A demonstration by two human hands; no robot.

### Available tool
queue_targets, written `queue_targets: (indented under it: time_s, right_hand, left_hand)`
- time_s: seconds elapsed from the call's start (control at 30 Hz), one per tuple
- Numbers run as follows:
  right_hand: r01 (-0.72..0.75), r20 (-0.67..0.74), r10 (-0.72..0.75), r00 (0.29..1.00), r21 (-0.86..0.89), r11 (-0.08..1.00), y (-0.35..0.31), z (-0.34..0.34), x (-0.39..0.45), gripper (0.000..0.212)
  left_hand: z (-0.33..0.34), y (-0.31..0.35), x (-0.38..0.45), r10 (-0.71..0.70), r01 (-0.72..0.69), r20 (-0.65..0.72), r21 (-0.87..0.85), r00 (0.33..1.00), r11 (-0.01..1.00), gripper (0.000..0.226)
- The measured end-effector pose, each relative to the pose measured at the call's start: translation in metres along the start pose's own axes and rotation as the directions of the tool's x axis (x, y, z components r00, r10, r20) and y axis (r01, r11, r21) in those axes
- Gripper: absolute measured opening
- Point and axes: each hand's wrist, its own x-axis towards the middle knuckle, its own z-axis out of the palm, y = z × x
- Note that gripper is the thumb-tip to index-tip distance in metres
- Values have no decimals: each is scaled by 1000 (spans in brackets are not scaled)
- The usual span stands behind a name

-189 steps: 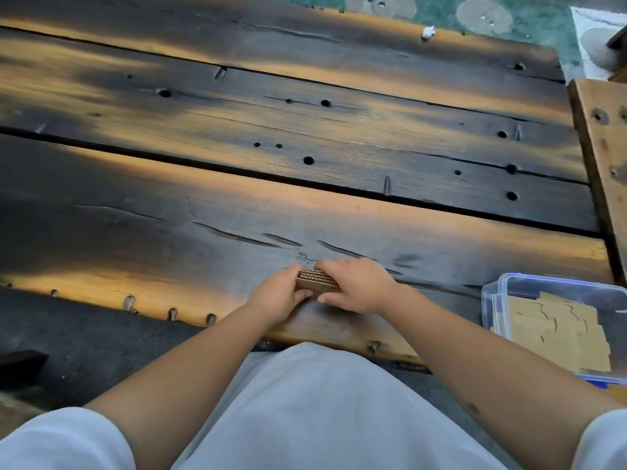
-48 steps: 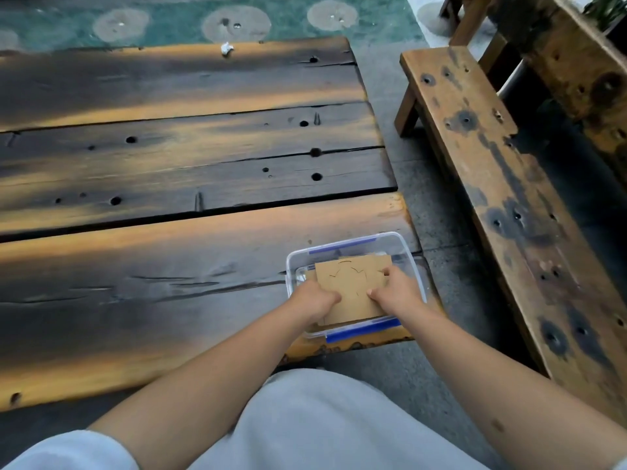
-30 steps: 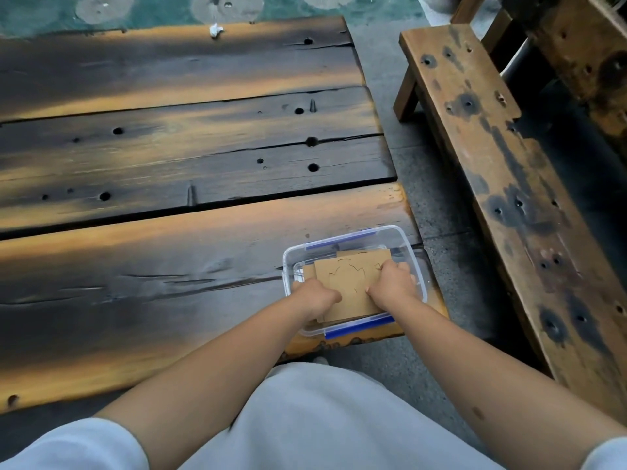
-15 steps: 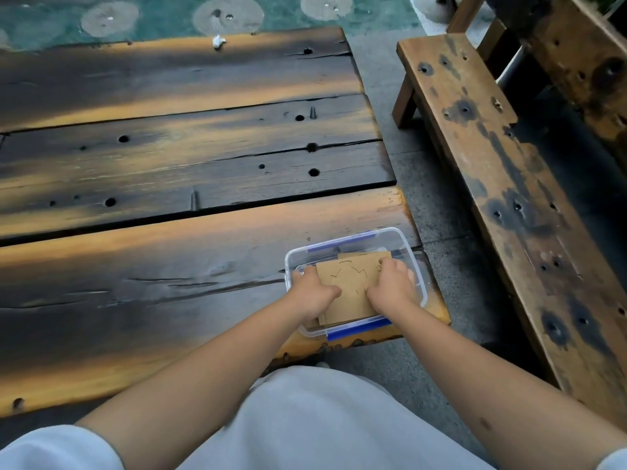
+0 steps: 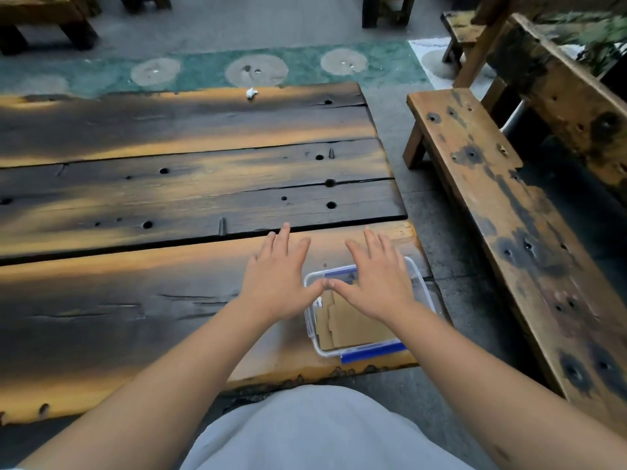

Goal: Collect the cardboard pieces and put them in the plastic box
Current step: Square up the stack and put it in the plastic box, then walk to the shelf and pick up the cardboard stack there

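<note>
Your left hand (image 5: 276,286) and right hand (image 5: 376,283) spread flat and empty above the plastic box (image 5: 422,286); the cardboard pieces (image 5: 353,325) lie inside, on the counter (image 5: 169,266).

The plastic box (image 5: 420,293) sits on the near right corner of the table (image 5: 169,198), with the cardboard pieces (image 5: 353,325) lying flat inside it. Both hands are spread above it, thumbs meeting: the left hand (image 5: 276,283) over the table just left of the box, the right hand (image 5: 376,283) over the box's far half. A bench (image 5: 502,212) stands to the right of the table, apart from it, and a small crumpled scrap (image 5: 251,93) lies at the table's far edge.
</note>
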Motion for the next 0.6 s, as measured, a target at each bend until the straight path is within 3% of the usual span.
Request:
queue_targets:
  time_s: [0.13, 0.37, 0.6]
  right_hand:
    - [37, -1, -37, 999, -39, 999, -15, -23, 0, 97]
    - [92, -63, -96, 993, -72, 993, -39, -63, -3, 95]
    - [58, -120, -69, 990, -87, 994, -53, -71, -7, 92]
  left_hand:
    - [-25, -8, -4, -31, 37, -67, 87, 997, 996, 96]
    - [-60, -19, -14, -53, 69, -195, 78, 979, 995, 94]
    - [-76, -31, -27, -68, 81, -204, 56, 977, 995, 90]
